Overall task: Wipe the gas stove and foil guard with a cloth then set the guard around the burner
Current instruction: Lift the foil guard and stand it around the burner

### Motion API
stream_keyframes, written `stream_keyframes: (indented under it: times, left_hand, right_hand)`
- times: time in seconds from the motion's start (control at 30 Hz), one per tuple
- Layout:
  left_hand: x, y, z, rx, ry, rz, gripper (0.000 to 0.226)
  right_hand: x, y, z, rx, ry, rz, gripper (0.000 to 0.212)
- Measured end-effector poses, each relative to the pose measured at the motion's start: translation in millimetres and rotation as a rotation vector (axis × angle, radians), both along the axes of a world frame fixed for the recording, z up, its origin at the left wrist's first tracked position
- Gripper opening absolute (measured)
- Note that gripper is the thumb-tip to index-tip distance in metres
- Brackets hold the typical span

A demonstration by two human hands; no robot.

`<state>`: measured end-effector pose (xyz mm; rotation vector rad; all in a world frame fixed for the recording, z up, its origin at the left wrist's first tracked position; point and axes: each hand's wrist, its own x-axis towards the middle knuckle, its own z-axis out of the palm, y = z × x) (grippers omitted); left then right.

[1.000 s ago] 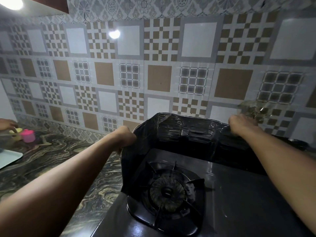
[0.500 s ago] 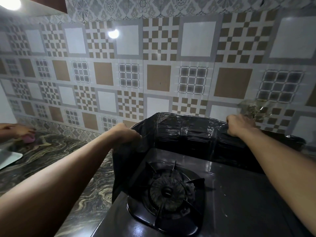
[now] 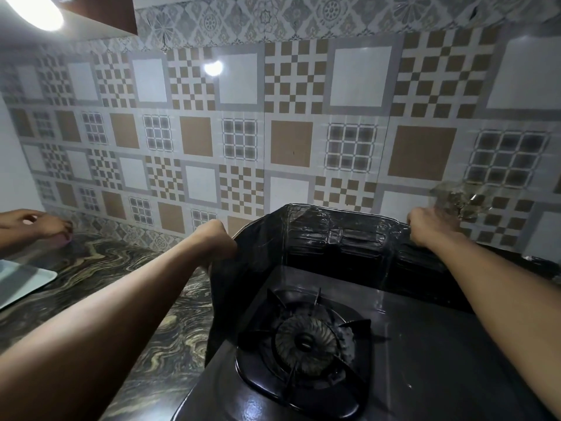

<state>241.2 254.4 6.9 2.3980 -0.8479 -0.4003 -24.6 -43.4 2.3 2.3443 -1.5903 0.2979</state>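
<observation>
A dark, creased foil guard (image 3: 334, 238) stands upright behind and to the left of the burner (image 3: 306, 344) on the black glass gas stove (image 3: 431, 360). My left hand (image 3: 217, 241) grips the guard's top edge at its left corner, where the side panel hangs down past the stove's left edge. At the right end of the back panel, my right hand (image 3: 431, 226) holds the top edge. The guard's right part is hidden behind my right forearm. No cloth is in sight.
A patterned tile wall (image 3: 288, 132) rises close behind the guard. A marbled dark countertop (image 3: 106, 278) spreads left of the stove, with a pale tray (image 3: 21, 284) at the left edge. Another person's hand (image 3: 39, 224) rests over something pink at the far left.
My left hand has pulled the guard's left panel outward, down over the stove's side. The other person's hand has moved onto the pink cup at far left.
</observation>
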Motion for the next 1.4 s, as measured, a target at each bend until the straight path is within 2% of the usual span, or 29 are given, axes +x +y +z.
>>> stream_keyframes:
  times: [0.17, 0.27, 0.37, 0.47, 0.57, 0.67, 0.83, 0.97, 1.1, 1.17, 1.27, 1.4]
  left_hand:
    - [-9, -4, 4, -0.067, -0.001, -0.022, 0.008]
    - [-14, -9, 1, -0.085, 0.056, -0.024, 0.009]
    - [-17, -11, -3, -0.101, 0.07, -0.014, 0.006]
    - [-17, -13, -5, -0.085, 0.104, -0.024, 0.015]
    - [-19, -13, -3, -0.051, 0.133, -0.04, 0.016]
    - [-22, -14, 0, -0.033, 0.151, -0.045, 0.015]
    - [-15, -15, -1, -0.025, 0.173, -0.044, 0.013]
    - [-9, -12, -4, -0.02, 0.145, -0.043, 0.013]
    - [-6, -9, -4, -0.024, 0.142, -0.051, 0.012]
    - [-5, -7, -2, -0.022, 0.149, -0.05, 0.009]
    - [-4, -5, -2, -0.034, 0.173, -0.056, 0.011]
    - [-1, -3, -4, -0.031, 0.185, -0.078, 0.012]
  right_hand:
    - [-1, -1, 4, -0.111, -0.067, 0.038, 0.029]
    - [2, 1, -1, -0.029, -0.017, 0.061, 0.03]
    - [4, 2, -4, 0.001, -0.053, 0.089, 0.03]
    - [5, 7, 0, 0.019, -0.03, 0.076, 0.027]
    - [16, 16, 4, 0.01, -0.017, 0.095, 0.037]
    - [49, 29, 9, 0.008, -0.092, 0.26, 0.049]
    - [129, 61, 13, 0.182, -0.133, 0.625, 0.069]
    - [184, 84, 4, 0.034, 0.014, 0.834, 0.087]
    - [222, 96, -9, -0.085, 0.147, 0.917, 0.101]
    - [233, 98, -18, -0.138, 0.179, 0.925, 0.097]
    - [240, 98, -30, -0.265, 0.164, 0.913, 0.075]
    - [242, 97, -39, -0.368, 0.164, 0.864, 0.074]
